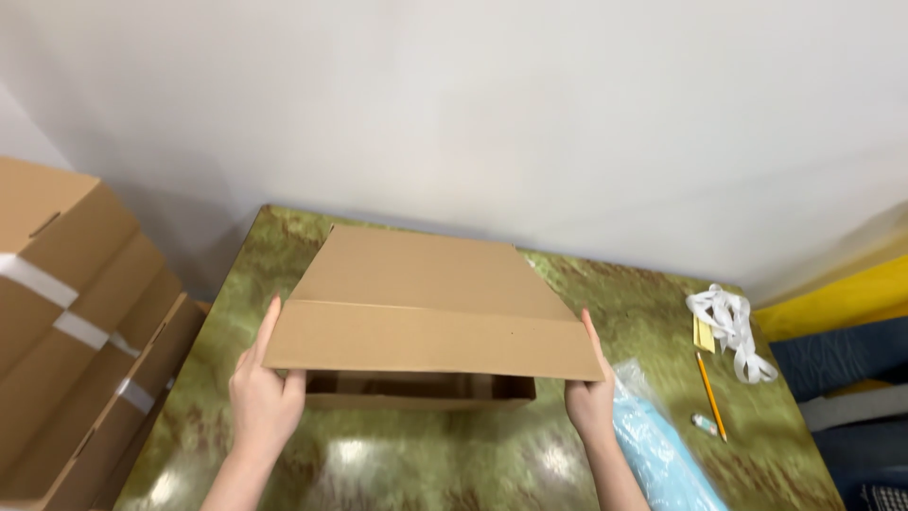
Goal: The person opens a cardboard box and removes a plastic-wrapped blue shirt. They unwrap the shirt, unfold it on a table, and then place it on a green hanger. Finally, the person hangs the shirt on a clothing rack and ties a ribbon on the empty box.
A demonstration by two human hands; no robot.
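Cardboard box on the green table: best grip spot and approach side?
Probably the two short side walls of the cardboard box, one from each side, as the left hand and right hand do now. The lid flap overhangs the near opening, so the front gives no firm edge; the sides are flat and exposed.

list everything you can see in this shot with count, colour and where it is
cardboard box: 1, brown, middle of the table, front flap folded down
table: 1, glossy green-brown marbled, against the wall
stacked cartons: several, brown with white tape, left of the table
white strap bundle: 1, white, table's right side
pencil: 1, yellow, below the bundle
small tube: 1, pale, beside the pencil
plastic-wrapped item: 1, light blue, by the right hand
left hand: on the box's left edge
right hand: on the box's right edge
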